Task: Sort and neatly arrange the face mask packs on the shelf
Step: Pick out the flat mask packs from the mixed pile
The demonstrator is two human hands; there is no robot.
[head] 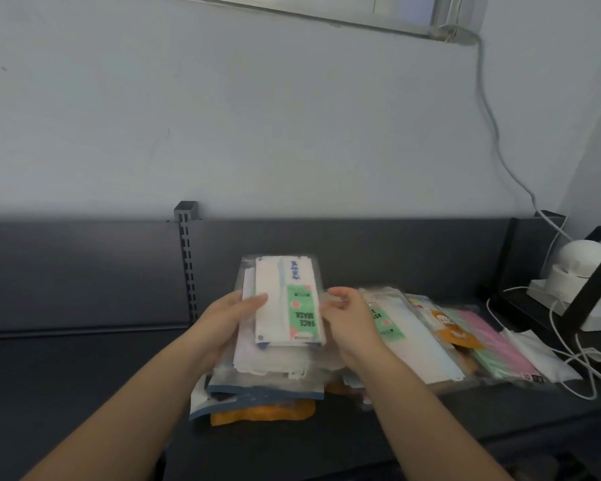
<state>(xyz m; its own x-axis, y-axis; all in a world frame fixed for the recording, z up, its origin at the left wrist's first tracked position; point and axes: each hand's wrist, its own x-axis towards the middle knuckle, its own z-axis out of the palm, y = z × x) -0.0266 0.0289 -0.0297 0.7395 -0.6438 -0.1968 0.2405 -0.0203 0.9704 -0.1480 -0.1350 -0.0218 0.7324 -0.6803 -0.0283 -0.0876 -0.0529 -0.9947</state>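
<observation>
In the stack, the top pack covers most of the packs beneath. The orange pack at the bottom shows only its near edge. The left hand holds the top pack, fingers hidden underneath. At the stack's right side, the right hand blurs into clear wrapping, its grip unclear, and covers half the next pack's label. Far right of the stack, a bracket hides part of a white device.

A pale grey-blue wall fills the upper half in dim, even light. A window frame runs along the top. A white cable hangs down at right. Below, a dark grey metal shelf has a back panel and a slotted upright.
</observation>
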